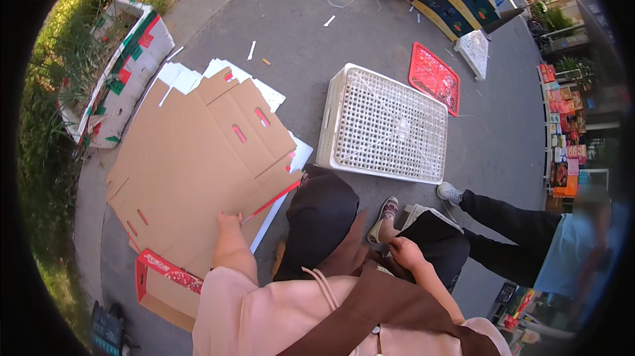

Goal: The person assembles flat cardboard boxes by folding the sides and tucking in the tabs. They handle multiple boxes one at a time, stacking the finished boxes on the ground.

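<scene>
Left hand (229,220): on cardboard (178,164), grip I cannot tell
Right hand (406,252): near knee (442,245), grip I cannot tell
Crate (390,124): white

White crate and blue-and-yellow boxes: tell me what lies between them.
In the head view, a red tray lies between the crate and the boxes, with pavement between tray and boxes.

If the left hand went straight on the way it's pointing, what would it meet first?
The cardboard: the left hand points forward across it, with its fingertips at or just above the surface. One view leaves the exact gap unclear.
</scene>
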### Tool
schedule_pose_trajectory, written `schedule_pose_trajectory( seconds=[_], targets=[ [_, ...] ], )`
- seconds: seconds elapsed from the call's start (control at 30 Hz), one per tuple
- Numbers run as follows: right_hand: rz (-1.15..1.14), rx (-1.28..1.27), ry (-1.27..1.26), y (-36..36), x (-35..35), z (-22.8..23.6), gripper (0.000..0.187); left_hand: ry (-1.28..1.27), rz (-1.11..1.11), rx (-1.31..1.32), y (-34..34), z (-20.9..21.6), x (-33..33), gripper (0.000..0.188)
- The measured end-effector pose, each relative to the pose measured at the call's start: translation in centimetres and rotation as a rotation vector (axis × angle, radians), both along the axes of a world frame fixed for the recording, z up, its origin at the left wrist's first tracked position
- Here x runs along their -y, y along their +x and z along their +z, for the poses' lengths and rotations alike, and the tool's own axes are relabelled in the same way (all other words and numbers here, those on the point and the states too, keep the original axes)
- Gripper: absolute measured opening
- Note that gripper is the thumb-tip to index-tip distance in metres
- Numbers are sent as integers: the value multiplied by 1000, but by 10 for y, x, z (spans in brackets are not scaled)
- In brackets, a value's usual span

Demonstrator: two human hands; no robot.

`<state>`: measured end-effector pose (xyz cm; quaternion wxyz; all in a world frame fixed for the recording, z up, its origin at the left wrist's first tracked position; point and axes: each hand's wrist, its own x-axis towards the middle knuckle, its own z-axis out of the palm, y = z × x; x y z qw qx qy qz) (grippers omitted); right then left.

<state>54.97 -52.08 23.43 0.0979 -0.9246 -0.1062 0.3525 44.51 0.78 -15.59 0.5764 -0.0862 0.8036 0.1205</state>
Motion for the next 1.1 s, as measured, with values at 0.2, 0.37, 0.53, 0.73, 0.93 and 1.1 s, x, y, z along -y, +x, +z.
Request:
schedule_pose_trajectory(
  seconds=[0.2, 0.37, 0.53, 0.73, 0.93, 1.1],
  targets=[
    [4, -6, 11, -7, -11, 5, 23, 6, 281, -8, 3, 65, 15, 53],
    [-13, -24, 24, -9, -5, 1, 22, 56, 426, -12, -5, 66, 24, 53],
    [-20, -16, 15, -4, -10, 1, 20, 153, 326, 125, -7, 73, 16, 66],
    [-29, -35, 37, -14, -12, -3, 19, 48, 181, 152, -3, 85, 18, 67],
    [-25, -28, -6, -19, -3, 4, 20, 86, 338, 122, -13, 65, 18, 66],
    [17, -17, 8, -17, -1, -4, 20, 187, 598, 287, -21, 47, -4, 66]
  ],
)
